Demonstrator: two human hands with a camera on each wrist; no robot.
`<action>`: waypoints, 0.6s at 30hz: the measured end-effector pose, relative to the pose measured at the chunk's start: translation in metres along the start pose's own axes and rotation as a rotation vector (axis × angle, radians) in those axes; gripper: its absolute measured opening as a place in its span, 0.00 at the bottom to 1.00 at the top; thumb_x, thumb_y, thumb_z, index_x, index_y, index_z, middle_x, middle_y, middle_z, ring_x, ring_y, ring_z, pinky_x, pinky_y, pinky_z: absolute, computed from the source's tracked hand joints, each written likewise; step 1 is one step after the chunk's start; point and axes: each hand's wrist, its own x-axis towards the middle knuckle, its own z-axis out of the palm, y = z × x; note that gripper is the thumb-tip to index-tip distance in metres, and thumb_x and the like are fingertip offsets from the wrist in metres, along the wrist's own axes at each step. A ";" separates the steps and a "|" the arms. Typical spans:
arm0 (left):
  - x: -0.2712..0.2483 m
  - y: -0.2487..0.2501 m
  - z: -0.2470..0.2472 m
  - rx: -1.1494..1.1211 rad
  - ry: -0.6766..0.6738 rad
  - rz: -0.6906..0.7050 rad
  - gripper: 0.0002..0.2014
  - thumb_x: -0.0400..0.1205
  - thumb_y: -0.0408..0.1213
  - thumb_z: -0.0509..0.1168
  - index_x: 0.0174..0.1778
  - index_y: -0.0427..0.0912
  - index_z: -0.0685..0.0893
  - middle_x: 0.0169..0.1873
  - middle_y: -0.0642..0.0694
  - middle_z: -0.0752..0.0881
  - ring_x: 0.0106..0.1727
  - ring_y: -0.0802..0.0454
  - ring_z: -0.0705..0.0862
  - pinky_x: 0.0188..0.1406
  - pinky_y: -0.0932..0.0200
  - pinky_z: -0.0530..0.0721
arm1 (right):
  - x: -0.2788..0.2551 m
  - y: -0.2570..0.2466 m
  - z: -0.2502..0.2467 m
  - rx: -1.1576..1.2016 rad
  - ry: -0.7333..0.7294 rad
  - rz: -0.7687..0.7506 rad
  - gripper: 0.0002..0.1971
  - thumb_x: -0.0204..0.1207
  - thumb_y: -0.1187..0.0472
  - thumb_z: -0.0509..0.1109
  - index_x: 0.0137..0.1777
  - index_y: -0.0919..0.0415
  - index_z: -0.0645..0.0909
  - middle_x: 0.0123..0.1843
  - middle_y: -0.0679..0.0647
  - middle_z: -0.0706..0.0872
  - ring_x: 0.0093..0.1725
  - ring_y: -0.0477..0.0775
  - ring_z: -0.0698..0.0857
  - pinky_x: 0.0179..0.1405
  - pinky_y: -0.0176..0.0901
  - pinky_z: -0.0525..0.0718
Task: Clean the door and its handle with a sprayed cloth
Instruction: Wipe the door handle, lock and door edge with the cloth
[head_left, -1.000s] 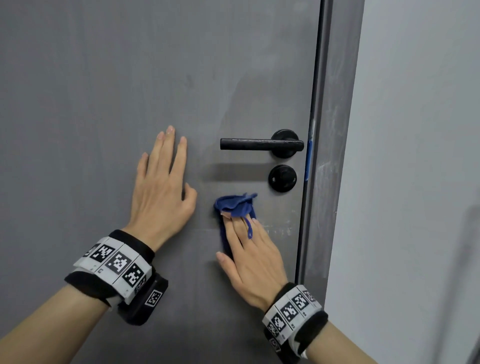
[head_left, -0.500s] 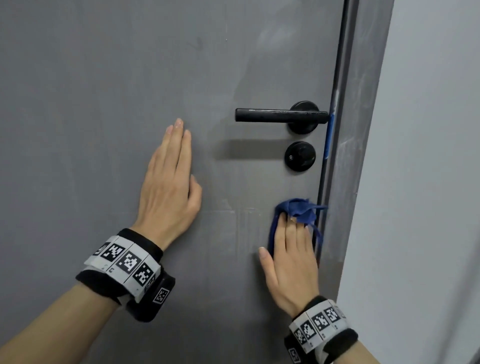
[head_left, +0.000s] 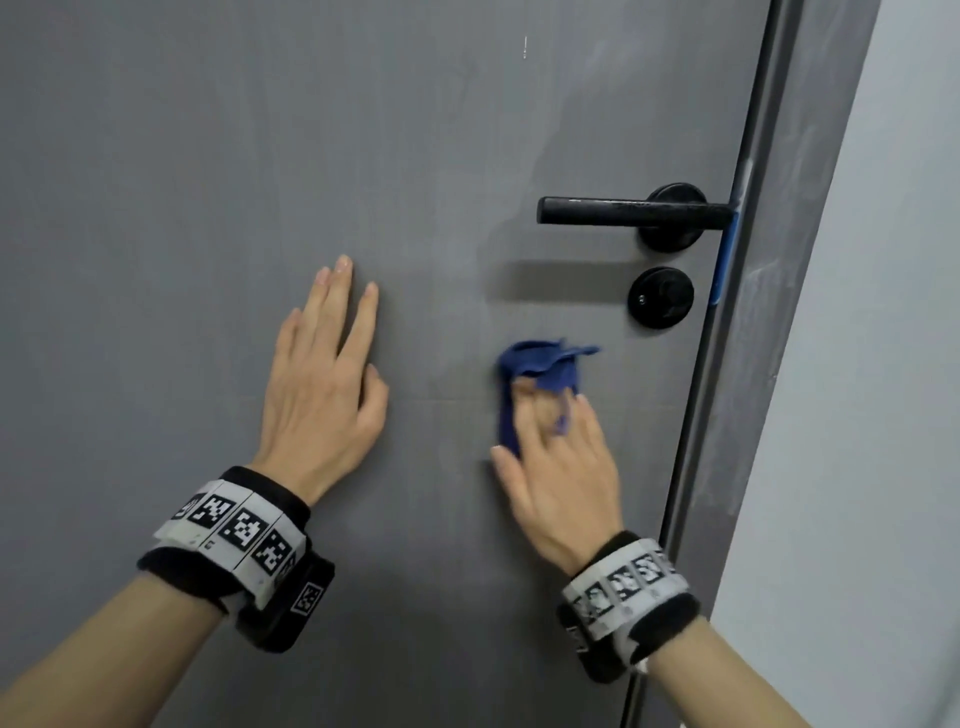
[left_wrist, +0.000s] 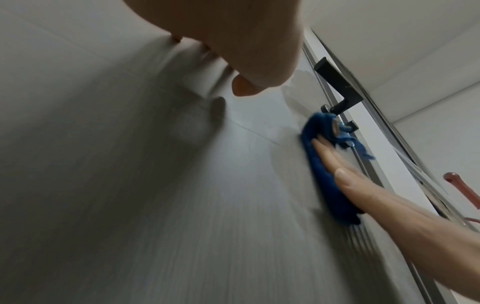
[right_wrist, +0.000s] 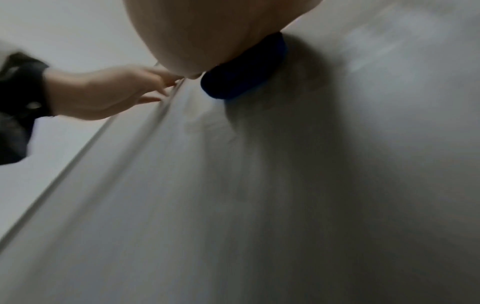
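Fingers (head_left: 540, 415) of the right hand (head_left: 563, 478) are lying nearly straight and close together, pressing the blue cloth (head_left: 540, 364) flat against the grey door (head_left: 260, 156); a fold of the cloth is draping over the fingertips, and a loose strand is trailing between two of them. The cloth is sitting below the black lever handle (head_left: 634, 210) and to the lower left of the round lock knob (head_left: 661, 297), near both but touching neither. It is looking soft, light and limp, so it is likely bunching and sliding under the palm unless pressure is staying even; pinning it with the flat of the fingers, with an edge tucked over the tips, seems the sound hold. For the handle, wrapping the cloth round the bar would probably suit better than flat pressing, since the bar is stiff, narrow and apt to swing down when pushed.

Off to the side, the left hand (head_left: 327, 384) is resting flat on the door, fingers straight and close together, holding nothing, apparently bracing the panel. Wristbands with printed markers are circling both wrists.
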 end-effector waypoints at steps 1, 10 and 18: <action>-0.001 0.002 0.002 -0.002 -0.004 -0.005 0.36 0.78 0.33 0.58 0.86 0.37 0.61 0.88 0.38 0.52 0.89 0.41 0.49 0.84 0.35 0.59 | -0.002 0.018 -0.005 -0.026 0.011 0.064 0.35 0.86 0.41 0.50 0.86 0.62 0.59 0.84 0.63 0.69 0.84 0.62 0.62 0.86 0.52 0.46; -0.046 0.010 0.026 -0.034 -0.001 -0.040 0.40 0.77 0.30 0.63 0.87 0.37 0.58 0.88 0.39 0.50 0.89 0.43 0.47 0.85 0.37 0.55 | -0.040 0.049 0.004 0.016 0.048 0.235 0.37 0.87 0.42 0.45 0.89 0.63 0.45 0.89 0.63 0.52 0.89 0.64 0.50 0.88 0.58 0.47; -0.078 0.015 0.045 -0.012 -0.053 -0.036 0.40 0.75 0.32 0.59 0.87 0.37 0.58 0.88 0.38 0.50 0.89 0.42 0.46 0.85 0.35 0.55 | -0.079 -0.033 0.060 0.075 -0.055 -0.029 0.35 0.86 0.43 0.54 0.86 0.64 0.58 0.85 0.63 0.66 0.83 0.64 0.63 0.87 0.54 0.53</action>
